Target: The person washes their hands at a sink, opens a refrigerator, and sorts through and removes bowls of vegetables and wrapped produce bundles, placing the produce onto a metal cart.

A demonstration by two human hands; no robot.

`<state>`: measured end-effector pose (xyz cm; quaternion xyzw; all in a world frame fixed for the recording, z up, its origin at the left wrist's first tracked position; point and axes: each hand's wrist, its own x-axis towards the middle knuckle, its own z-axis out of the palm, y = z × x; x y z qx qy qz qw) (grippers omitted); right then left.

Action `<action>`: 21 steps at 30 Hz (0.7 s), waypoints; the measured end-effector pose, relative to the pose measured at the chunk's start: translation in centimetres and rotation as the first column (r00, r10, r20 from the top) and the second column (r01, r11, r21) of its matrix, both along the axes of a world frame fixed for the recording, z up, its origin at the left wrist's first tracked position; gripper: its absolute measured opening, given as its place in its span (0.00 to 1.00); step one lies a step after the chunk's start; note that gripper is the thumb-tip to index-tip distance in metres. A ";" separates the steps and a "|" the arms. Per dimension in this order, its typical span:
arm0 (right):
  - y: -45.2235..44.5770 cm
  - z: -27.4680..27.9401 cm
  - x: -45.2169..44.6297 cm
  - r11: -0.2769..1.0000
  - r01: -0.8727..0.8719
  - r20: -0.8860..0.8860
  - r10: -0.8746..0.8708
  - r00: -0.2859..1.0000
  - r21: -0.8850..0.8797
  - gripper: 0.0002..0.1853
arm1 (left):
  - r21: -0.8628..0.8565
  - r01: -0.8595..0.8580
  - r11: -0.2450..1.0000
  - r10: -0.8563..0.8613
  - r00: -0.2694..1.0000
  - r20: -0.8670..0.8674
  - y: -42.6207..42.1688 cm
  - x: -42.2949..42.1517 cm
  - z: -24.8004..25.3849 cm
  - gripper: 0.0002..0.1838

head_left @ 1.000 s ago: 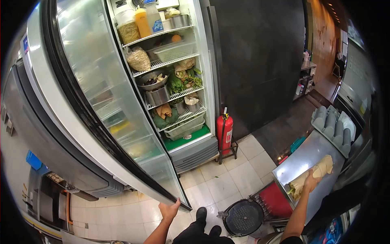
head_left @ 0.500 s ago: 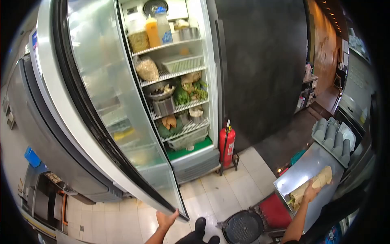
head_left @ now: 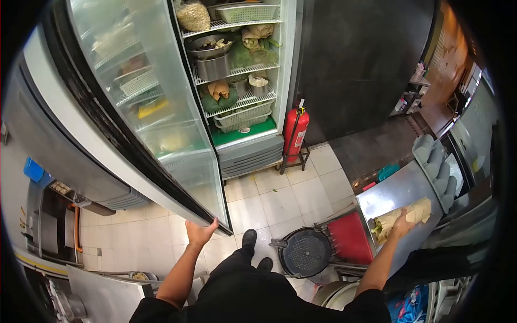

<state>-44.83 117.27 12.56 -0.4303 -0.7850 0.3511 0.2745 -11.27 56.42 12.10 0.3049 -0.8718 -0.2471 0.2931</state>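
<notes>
My left hand (head_left: 201, 232) grips the lower corner of the open glass fridge door (head_left: 186, 185), thumb on one side of its edge. To the right, my right hand (head_left: 402, 223) is closed over a brown paper-wrapped bundle of vegetables (head_left: 389, 221), which lies along a steel counter (head_left: 412, 245). Green stems poke out of the bundle's near-left end. Inside the open fridge, wire shelves carry a metal bowl (head_left: 209, 53), a steel pot (head_left: 213, 69), bagged greens (head_left: 250, 57) and pale plastic baskets (head_left: 243, 118).
A red fire extinguisher (head_left: 294, 133) stands in a floor frame beside the fridge. A black round lid or stool top (head_left: 305, 252) and a red panel (head_left: 350, 238) are by the counter. Grey cup-like holders (head_left: 434, 164) line the counter's far end. A green scrap (head_left: 274, 190) is on the tiles.
My view has tilted down, showing my body and more floor. My left hand stays on the fridge door edge, and my right hand stays on the wrapped bundle at the counter.
</notes>
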 end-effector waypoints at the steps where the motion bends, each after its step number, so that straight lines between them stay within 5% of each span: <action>1: -0.1 0.2 -0.1 1.000 -0.012 -0.050 0.013 0.999 0.021 0.55 | 0.023 0.013 1.000 -0.013 1.000 -0.001 -0.1 0.1 0.0 0.14; 21: -1.7 2.6 1.3 0.995 -0.062 0.006 0.063 0.998 -0.083 0.55 | 0.043 0.005 0.999 -0.006 1.000 0.013 -2.2 2.5 0.5 0.14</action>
